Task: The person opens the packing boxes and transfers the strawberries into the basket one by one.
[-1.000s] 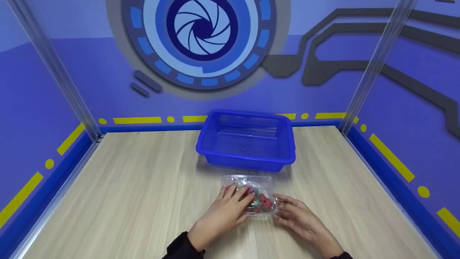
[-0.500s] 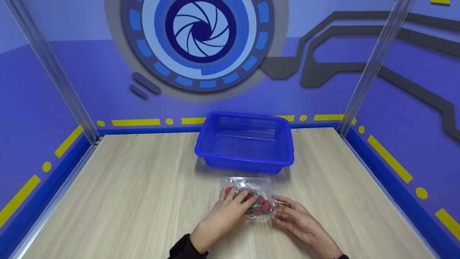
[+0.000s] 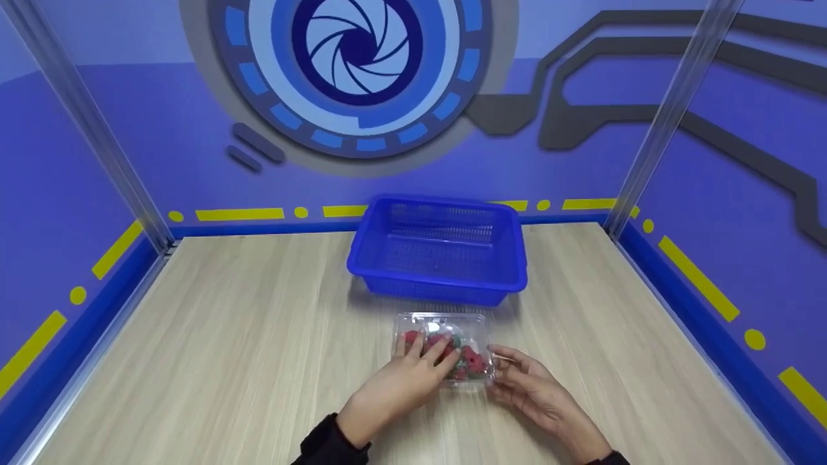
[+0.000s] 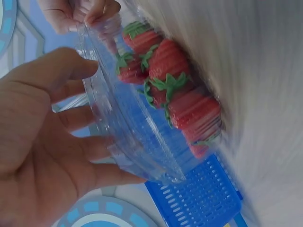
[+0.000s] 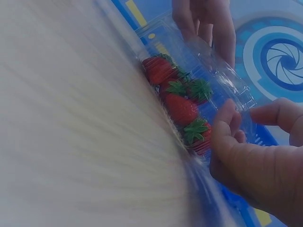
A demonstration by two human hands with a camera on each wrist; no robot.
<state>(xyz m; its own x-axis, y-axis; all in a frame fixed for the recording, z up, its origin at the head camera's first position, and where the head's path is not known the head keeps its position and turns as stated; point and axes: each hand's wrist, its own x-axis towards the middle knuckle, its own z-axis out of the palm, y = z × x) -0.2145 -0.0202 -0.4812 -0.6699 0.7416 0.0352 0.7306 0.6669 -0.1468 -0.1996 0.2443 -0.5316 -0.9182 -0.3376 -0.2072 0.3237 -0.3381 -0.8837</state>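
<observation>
A clear plastic clamshell box [image 3: 475,329] with several red strawberries [image 3: 473,361] inside lies on the table, its lid down. My left hand [image 3: 407,381] rests on the lid with its fingers spread; in the left wrist view the thumb lies by the near edge. The strawberries [image 4: 194,109] with green leaves show through the box's side. At the box's right end, my right hand [image 3: 536,394] pinches the rim near the corner. In the right wrist view the right hand's thumb and forefinger [image 5: 277,113] meet that edge, and the left hand [image 5: 210,28] lies over the far end.
A blue plastic basket [image 3: 439,284] with slotted walls stands just behind the box, with nothing seen inside. The wood-grain table [image 3: 258,336] is bordered by blue printed walls [image 3: 142,116] with metal corner posts.
The head view tilts slightly. The left hand's fingers stay on the lid and the right hand stays at the right corner; the box hardly moves.
</observation>
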